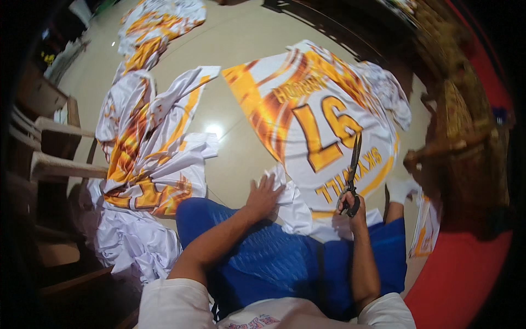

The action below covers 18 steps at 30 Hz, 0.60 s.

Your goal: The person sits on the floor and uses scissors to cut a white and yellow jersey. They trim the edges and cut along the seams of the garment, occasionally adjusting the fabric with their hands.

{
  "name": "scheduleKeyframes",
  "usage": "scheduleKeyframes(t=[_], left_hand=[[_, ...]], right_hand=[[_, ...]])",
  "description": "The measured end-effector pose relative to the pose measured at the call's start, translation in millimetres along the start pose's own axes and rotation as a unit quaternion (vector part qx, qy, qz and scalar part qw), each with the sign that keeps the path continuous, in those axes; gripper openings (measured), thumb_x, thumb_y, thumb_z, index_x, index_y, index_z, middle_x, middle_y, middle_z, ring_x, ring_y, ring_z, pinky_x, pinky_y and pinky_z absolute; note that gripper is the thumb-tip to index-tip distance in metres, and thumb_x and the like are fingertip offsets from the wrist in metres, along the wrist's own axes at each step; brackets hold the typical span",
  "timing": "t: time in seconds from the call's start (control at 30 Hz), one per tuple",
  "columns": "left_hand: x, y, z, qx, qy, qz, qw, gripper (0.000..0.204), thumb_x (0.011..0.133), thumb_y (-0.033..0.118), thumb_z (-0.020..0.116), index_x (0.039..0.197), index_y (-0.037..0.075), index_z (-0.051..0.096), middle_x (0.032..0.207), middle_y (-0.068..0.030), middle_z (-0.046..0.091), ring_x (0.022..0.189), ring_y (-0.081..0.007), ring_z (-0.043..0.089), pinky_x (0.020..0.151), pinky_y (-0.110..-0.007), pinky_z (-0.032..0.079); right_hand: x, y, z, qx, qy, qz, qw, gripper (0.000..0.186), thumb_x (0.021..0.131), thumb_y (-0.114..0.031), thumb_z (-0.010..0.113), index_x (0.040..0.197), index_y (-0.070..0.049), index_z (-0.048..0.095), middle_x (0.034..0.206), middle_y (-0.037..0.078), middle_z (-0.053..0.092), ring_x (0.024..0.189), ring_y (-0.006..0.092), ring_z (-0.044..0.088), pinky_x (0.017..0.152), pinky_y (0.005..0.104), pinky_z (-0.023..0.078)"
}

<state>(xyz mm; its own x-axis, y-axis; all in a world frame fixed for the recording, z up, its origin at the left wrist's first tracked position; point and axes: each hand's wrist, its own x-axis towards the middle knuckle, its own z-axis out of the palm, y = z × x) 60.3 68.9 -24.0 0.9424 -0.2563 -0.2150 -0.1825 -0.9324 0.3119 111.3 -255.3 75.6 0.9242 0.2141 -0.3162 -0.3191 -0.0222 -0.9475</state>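
Note:
A white jersey panel (334, 129) printed in orange and yellow, with large numerals and lettering, lies spread on the floor in front of me. My right hand (350, 204) is wrapped round the handles of dark fabric scissors (354, 164). Their blades point away from me over the panel, slightly apart at the tips. To the left, my left hand (265, 196) rests with fingers spread on a crumpled white cloth piece (293, 208) beside the panel's near left edge. This cloth lies partly against my blue shorts (263, 257).
More orange-and-white printed fabric (148, 142) lies heaped at left, with a white cloth pile (134, 241) nearer me. Another printed heap (164, 22) is at the far left. A wooden chair (66, 164) stands at left, carved wooden furniture (449, 148) at right, beside a red surface (460, 279).

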Motion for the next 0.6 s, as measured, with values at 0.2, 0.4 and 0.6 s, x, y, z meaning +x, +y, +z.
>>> scheduleKeyframes(t=[0.2, 0.4, 0.6], left_hand=[[-51, -45, -64, -0.252, 0.1, -0.057, 0.961, 0.029, 0.084, -0.001, 0.064, 0.111, 0.001, 0.073, 0.119, -0.0204, 0.07, 0.111, -0.0408, 0.067, 0.105, -0.047, 0.051], [-329, -267, -273, 0.318, -0.124, -0.489, 0.803, 0.05, 0.089, 0.029, 0.072, 0.135, 0.009, 0.066, 0.116, -0.0234, 0.072, 0.112, -0.0399, 0.071, 0.089, -0.052, 0.058], [-374, -299, -264, 0.175, -0.054, -0.519, 0.835, 0.044, 0.091, 0.034, 0.071, 0.114, -0.003, 0.073, 0.116, -0.0312, 0.072, 0.113, -0.0462, 0.069, 0.089, -0.055, 0.056]], right_hand=[[-101, 45, -115, -0.024, 0.149, -0.019, 0.988, 0.036, 0.103, -0.037, 0.068, 0.091, -0.003, 0.061, 0.067, 0.005, 0.061, 0.058, 0.0143, 0.06, 0.056, 0.0296, 0.049], [-127, 48, -143, 0.078, 0.232, -0.067, 0.967, 0.044, 0.102, -0.046, 0.068, 0.088, -0.005, 0.06, 0.068, 0.004, 0.058, 0.06, 0.0149, 0.06, 0.056, 0.0306, 0.049], [-134, 55, -180, 0.097, 0.274, -0.091, 0.952, 0.042, 0.102, -0.045, 0.069, 0.086, -0.007, 0.059, 0.069, 0.003, 0.057, 0.06, 0.0137, 0.058, 0.055, 0.0304, 0.048]])
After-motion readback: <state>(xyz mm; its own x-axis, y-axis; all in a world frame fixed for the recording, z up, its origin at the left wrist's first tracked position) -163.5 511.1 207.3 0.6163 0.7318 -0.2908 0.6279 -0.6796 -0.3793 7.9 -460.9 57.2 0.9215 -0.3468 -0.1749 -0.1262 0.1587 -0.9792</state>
